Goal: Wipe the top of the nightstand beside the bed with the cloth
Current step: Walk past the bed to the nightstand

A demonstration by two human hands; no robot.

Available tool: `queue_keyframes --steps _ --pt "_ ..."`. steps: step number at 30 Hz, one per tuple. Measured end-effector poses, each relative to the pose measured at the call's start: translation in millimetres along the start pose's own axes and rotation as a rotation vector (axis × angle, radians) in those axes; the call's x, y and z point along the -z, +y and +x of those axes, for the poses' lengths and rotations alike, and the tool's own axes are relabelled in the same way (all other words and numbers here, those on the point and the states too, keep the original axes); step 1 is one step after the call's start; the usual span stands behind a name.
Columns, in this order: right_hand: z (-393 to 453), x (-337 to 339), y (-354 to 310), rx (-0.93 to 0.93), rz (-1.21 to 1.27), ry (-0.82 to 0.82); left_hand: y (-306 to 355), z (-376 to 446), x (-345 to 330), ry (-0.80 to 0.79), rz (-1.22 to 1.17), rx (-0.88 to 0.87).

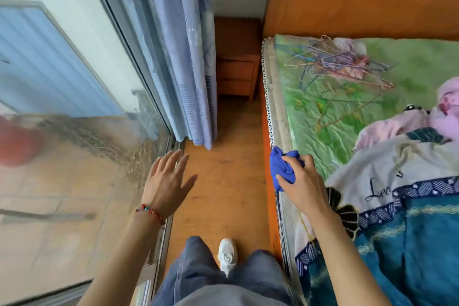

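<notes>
A wooden nightstand (236, 40) with two drawers stands at the far end of a narrow aisle, between the curtain and the bed. Its top looks bare. My right hand (301, 181) grips a bunched blue cloth (283, 169) over the near left edge of the bed. My left hand (166, 181) hangs open with spread fingers above the floor by the window track and holds nothing. Both hands are well short of the nightstand.
A blue curtain (183, 57) hangs on the aisle's left beside a glass sliding door (74, 131). The bed (347, 119) on the right carries a green sheet, a tangle of hangers (342, 67) and blankets. The wooden floor (223, 181) runs ahead; my white shoe (227, 254) steps forward.
</notes>
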State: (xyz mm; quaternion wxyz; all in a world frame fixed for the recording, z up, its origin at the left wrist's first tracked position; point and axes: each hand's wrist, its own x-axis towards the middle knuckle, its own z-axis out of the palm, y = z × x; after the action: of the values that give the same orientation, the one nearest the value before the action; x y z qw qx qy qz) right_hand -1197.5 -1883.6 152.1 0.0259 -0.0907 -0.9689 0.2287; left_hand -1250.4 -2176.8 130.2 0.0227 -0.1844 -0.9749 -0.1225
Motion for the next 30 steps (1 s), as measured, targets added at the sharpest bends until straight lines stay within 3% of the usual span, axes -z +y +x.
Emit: queue_keyframes --steps 9,18,30 --pt "168 -2 18 -0.062 -0.01 0.01 -17 187 -16 0.026 -0.023 -0.06" --pt "336 3 18 -0.173 -0.009 0.078 -31 388 -33 -0.044 -0.035 -0.212" --pt "509 7 67 -0.233 0.019 0.05 -16 588 -64 -0.15 0.002 -0.181"
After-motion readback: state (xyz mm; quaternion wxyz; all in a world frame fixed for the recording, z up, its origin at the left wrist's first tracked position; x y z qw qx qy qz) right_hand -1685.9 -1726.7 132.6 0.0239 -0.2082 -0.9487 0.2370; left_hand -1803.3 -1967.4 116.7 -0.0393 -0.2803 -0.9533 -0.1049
